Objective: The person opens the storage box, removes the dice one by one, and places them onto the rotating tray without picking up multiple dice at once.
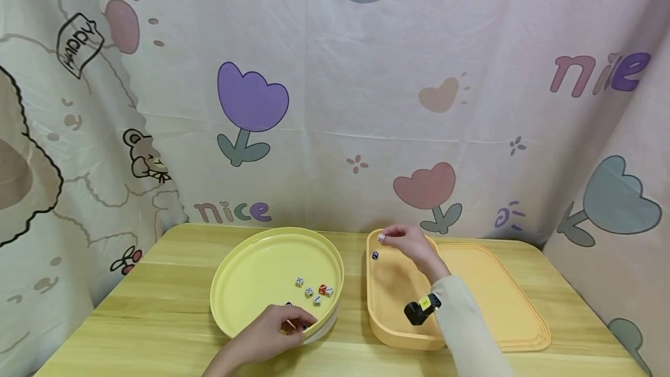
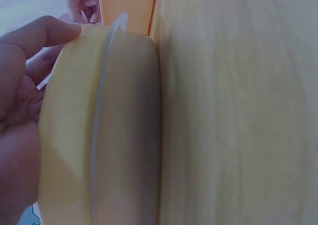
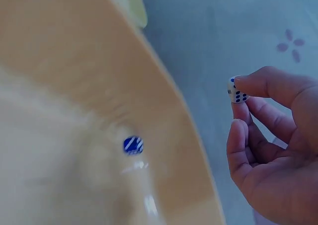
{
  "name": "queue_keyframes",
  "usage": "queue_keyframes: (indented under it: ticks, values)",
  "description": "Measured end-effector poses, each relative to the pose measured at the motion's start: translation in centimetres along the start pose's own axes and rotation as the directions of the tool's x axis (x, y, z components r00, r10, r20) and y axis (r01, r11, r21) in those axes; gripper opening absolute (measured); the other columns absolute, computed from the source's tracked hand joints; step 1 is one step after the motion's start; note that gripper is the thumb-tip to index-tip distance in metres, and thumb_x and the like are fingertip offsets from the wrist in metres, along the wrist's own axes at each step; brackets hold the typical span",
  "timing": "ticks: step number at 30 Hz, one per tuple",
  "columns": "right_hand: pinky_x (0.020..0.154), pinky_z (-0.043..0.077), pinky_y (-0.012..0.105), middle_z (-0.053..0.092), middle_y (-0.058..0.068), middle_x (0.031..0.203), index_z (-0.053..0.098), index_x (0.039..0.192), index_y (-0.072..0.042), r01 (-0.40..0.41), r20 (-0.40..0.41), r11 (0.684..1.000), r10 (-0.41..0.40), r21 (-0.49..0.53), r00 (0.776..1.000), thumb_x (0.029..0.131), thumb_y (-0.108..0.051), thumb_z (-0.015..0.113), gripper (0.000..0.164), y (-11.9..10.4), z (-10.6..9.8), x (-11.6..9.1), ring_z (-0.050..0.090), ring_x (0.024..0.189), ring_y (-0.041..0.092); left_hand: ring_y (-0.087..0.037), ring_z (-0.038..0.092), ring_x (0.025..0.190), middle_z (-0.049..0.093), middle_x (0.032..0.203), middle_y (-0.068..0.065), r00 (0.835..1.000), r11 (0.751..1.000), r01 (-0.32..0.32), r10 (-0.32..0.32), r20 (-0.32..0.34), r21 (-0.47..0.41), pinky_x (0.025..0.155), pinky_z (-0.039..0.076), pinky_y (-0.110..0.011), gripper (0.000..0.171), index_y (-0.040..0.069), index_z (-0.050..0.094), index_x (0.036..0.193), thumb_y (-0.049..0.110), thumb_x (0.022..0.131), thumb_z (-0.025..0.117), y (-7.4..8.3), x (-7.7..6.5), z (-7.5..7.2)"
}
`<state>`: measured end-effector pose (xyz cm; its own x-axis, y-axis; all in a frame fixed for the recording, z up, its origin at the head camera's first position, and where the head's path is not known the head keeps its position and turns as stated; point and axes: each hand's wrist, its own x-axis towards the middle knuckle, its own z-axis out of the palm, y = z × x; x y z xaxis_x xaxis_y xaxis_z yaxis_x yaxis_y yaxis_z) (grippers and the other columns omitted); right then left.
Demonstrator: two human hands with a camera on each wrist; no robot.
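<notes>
At the far end of the orange rectangular tray (image 1: 398,338), my right hand (image 1: 410,244) pinches a white die (image 3: 237,90) with blue pips between thumb and fingertips. A dark blue die (image 3: 133,145) lies inside that tray. My left hand (image 1: 272,330) grips the near right rim of the round yellow tray (image 1: 222,255), thumb at the outside and fingers curled over the inside. Close by its fingertips a dark die (image 1: 305,327) shows partly. Another dark die (image 1: 288,304) is half hidden behind the hand. Several white dice (image 1: 309,292) and a red die (image 1: 323,290) lie in the round tray.
An orange lid (image 1: 487,290) lies flat at the right, against the rectangular tray. Both trays stand on a wooden table (image 1: 157,295), with a strip of wood between them. A printed curtain (image 1: 324,103) hangs behind the table and at both sides.
</notes>
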<state>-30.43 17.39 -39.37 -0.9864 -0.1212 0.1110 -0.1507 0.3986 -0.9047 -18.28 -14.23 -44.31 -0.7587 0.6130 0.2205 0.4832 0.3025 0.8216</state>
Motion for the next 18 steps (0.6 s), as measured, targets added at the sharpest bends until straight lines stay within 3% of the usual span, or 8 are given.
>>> queue_keyframes:
  ticks: [7, 18]
  values:
    - [0.083, 0.046, 0.039, 0.066, 0.003, 0.086, 0.069, 0.095, 0.001, 0.063, 0.009, 0.998, -0.063, 0.028, 0.998, 0.085, -0.007, 0.068, 0.012, -2.1, 0.1, -1.1, 0.057, 0.084, 0.016, -0.003, 0.056, 0.082, 0.064, 0.090, 0.009, 1.000, 1.000, -0.005, 0.005, 0.000, 0.002, 0.072, 0.052, -0.024, 0.018, 0.003, 0.070, 0.104, 0.004, 0.088, 0.065, -0.1, 0.0, 0.0]
    - [0.071, 0.049, 0.030, 0.067, 0.005, 0.084, 0.070, 0.094, 0.002, 0.183, 0.026, 0.981, -0.185, 0.070, 0.982, 0.084, -0.004, 0.070, 0.012, -4.1, 2.1, -3.8, 0.058, 0.077, 0.016, -0.003, 0.056, 0.082, 0.064, 0.091, 0.008, 1.000, 1.000, -0.027, 0.027, 0.003, -0.003, 0.071, 0.052, -0.024, 0.017, 0.002, 0.070, 0.105, 0.004, 0.088, 0.064, -0.3, -0.1, 0.0]
